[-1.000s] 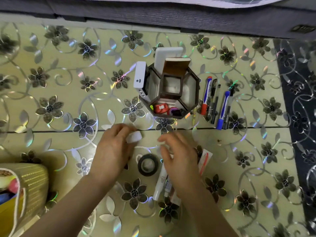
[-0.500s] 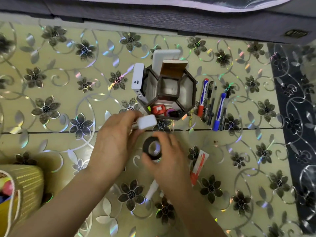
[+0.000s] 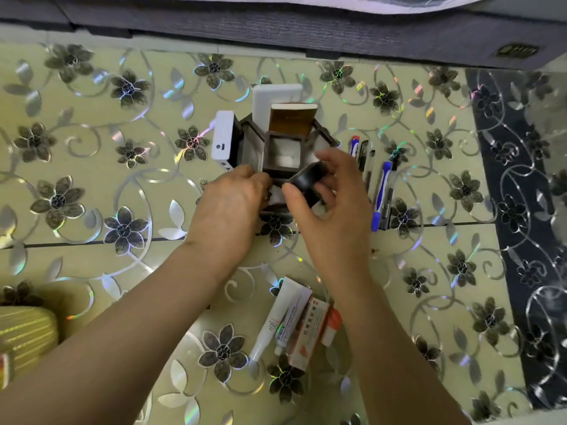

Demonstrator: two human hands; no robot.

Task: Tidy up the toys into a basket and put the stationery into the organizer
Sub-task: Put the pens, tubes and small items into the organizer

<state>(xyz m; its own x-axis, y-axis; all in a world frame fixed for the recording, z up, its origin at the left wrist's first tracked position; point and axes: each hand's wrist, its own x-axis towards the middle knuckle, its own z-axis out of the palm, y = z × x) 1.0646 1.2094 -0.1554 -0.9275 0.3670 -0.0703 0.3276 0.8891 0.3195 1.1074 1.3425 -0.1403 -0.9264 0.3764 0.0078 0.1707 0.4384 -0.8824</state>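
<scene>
Two hands at organizer [image 3: 280,135]. Right hand [image 3: 334,216] pinching black tape roll [image 3: 303,182], thumb against fingers, over front compartments. Left hand [image 3: 228,207] just beside roll, fingers curled down; contents hidden.

No lettering resolves clearly enough to be read; several printed marks show only as blurred shapes. Red characters run along the orange-and-white carton [image 3: 310,328], well behind the right hand [image 3: 334,216], whose fingers [image 3: 337,162] pinch the black tape roll [image 3: 303,182]. Fine print lines the two white tubes [image 3: 277,311] touching that carton on its left. A small dark symbol sits on the white device [image 3: 221,139] just beyond the fingertips [image 3: 245,173] of the left hand [image 3: 227,213]. Dark lettering marks the red-capped marker [image 3: 355,148] just past the right fingers. A gold badge [image 3: 517,50] on the dark furniture, far beyond them, is illegible.
</scene>
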